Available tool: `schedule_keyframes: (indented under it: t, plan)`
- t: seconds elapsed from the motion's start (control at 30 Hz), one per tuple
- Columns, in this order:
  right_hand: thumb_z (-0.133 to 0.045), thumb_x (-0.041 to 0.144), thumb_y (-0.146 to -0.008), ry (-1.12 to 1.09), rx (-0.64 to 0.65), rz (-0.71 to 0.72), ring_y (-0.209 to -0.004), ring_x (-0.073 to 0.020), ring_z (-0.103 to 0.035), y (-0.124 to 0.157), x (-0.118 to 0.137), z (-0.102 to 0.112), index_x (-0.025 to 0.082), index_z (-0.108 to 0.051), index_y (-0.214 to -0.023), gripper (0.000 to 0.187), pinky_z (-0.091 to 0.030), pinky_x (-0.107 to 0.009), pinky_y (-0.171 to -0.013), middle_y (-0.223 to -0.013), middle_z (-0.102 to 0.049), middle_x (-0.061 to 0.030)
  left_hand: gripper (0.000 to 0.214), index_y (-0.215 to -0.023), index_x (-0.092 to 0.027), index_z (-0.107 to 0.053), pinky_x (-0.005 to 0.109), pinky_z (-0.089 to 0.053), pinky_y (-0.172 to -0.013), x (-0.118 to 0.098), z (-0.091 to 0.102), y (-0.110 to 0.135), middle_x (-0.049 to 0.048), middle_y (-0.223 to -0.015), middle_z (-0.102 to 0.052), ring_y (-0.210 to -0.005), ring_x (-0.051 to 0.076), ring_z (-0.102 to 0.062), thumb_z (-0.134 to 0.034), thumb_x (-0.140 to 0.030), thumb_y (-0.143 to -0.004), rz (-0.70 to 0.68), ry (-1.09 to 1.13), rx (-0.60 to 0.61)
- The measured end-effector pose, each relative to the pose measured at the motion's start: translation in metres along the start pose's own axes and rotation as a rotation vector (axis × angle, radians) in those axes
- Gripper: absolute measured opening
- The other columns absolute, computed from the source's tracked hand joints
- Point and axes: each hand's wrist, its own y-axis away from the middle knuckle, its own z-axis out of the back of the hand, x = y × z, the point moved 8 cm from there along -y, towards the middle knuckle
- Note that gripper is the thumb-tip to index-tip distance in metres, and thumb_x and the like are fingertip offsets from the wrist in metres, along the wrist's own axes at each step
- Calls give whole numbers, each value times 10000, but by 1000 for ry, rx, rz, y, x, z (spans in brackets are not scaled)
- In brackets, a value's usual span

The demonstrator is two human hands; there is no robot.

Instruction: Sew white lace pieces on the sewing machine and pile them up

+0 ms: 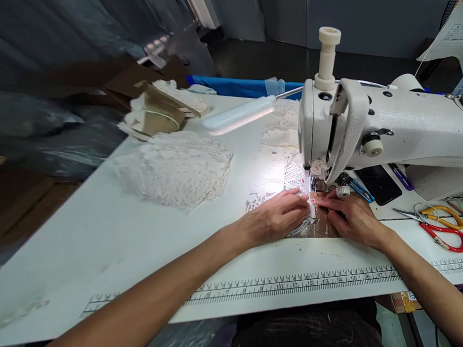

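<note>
A white sewing machine (397, 122) stands on the table, its needle area lit by a lamp. Under the presser foot (316, 183) runs a strip of white lace (294, 174). My left hand (276, 215) lies on the lace just left of the foot, fingers stretched forward and close together. From the other side my right hand (349, 215) reaches in, fingers bent, its fingertips closed at the lace's right edge over the shiny metal plate (326, 226). Part of the lace is hidden beneath my left hand.
Left of the machine lies a heap of white lace (178, 168), with a lace-wrapped cardboard piece (159, 113) behind it. At right are scissors (442, 227), blue snips (361, 190) and a black phone (379, 184). A printed ruler (281, 285) runs along the front edge.
</note>
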Motion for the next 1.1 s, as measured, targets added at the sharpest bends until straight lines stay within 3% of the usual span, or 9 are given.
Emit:
schedule_keyframes:
  t: [0.17,0.3,0.43,0.63,1.1]
  plan:
    - [-554,206,-936,59,-16,161,-909,-190,-628,1,18,3,284,-720,-1166,294,-508,-287,-724,-1078,-657,-65,138,-959,-151,-584,379,-580,-985,1,-2,2,37,-946,-687,-872,122,-672,-466,-89,-997,10,13,24]
    - [-541,213,-950,181,-3,204,-869,-187,-601,0,24,1,263,-726,-1125,259,-494,-276,-672,-1052,-639,-78,128,-950,-156,-584,382,-574,-990,1,-4,3,35,-945,-689,-888,124,-671,-478,-96,-990,6,18,34]
    - [-540,204,-942,172,-23,212,-883,-192,-592,2,21,-1,274,-705,-1169,289,-492,-278,-659,-1069,-618,-84,124,-957,-146,-567,397,-559,-973,0,-1,0,46,-919,-691,-898,140,-664,-457,-105,-995,-5,0,18]
    - [-539,191,-925,157,0,181,-889,-183,-580,2,16,-4,286,-703,-1165,306,-476,-259,-639,-1070,-609,-73,121,-978,-134,-579,342,-499,-625,2,3,-4,86,-977,-710,-705,166,-596,-470,-188,-980,16,-157,51]
    - [-531,164,-903,166,-3,166,-907,-198,-592,1,19,-3,274,-713,-1145,322,-507,-301,-718,-1080,-612,-81,258,-958,-131,-647,345,-469,-658,2,-1,-2,104,-1024,-718,-746,187,-587,-426,-256,-1009,12,-242,101]
